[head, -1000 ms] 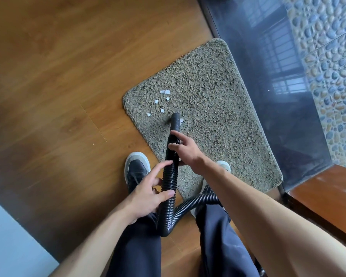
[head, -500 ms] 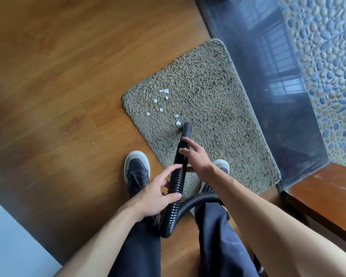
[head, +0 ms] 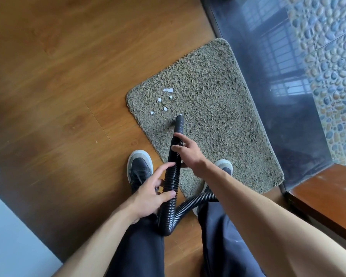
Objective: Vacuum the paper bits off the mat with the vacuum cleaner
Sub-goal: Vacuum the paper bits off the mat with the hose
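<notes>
I find the right hand (head: 189, 154) gripping the hose (head: 171, 179) behind the nozzle (head: 179, 124) and the left hand (head: 148, 193) clasping the ribbed length lower down. The nozzle tip rests on the mat (head: 218, 126) (one scrap at its mouth). The paper bits (head: 170, 90) lie just beyond.

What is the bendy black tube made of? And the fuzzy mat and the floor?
The hose looks like black plastic: ribbed rings, slight gloss, bent in a loop. The mat looks like shaggy fabric fibres, in dull grey-green tufts. The floor looks like polished wood or wood-look laminate: brown grain and plank seams with a soft sheen.
</notes>
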A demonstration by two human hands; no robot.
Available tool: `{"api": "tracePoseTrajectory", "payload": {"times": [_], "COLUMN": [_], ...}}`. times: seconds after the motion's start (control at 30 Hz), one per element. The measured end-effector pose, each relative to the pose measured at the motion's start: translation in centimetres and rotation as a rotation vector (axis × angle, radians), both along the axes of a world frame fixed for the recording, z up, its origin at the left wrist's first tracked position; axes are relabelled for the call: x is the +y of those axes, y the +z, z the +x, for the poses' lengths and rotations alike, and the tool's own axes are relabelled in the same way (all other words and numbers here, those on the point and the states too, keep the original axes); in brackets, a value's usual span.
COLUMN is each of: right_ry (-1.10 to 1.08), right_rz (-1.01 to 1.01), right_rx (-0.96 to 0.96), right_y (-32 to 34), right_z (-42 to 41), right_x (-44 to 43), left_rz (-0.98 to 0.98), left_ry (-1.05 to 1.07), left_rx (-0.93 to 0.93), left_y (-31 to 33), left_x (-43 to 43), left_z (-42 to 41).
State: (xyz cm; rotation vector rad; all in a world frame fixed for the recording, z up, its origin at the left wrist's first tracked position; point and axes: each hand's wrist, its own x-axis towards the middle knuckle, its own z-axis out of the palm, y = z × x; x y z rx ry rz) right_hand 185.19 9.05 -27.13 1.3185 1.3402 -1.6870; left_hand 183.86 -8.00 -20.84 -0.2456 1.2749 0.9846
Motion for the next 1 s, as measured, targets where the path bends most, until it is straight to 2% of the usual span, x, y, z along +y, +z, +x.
{"api": "tracePoseTrajectory", "payload": {"times": [0.17,0.6,0.77,1.0], "right_ry": [-0.034,0.119,0.198,0.302], "right_rz": [0.022,0.017,0.077,0.049], "right_rx": [-0.005,-0.051,-0.005,-0.021], "right_y": [-0.2,-0.2,-0.6,-0.8], "right_z": [-1.1,-2.4,-4.1,-5.6], "right_x": [1.2,-0.9,-1.6,-2.1], "left_rz": [0.019,-0.005,-0.03,-0.037], "left_ry": [-0.051,0.077,0.119,0.151], "left_rx": [0.047,-0.044,0.015,0.036], "left_y": [-1.0,0.3,-0.1,-0.1], "left_x": [1.0,-1.0,-1.5,-1.9], "left_z": [-1.4,-1.2,-1.7,-2.0]}}
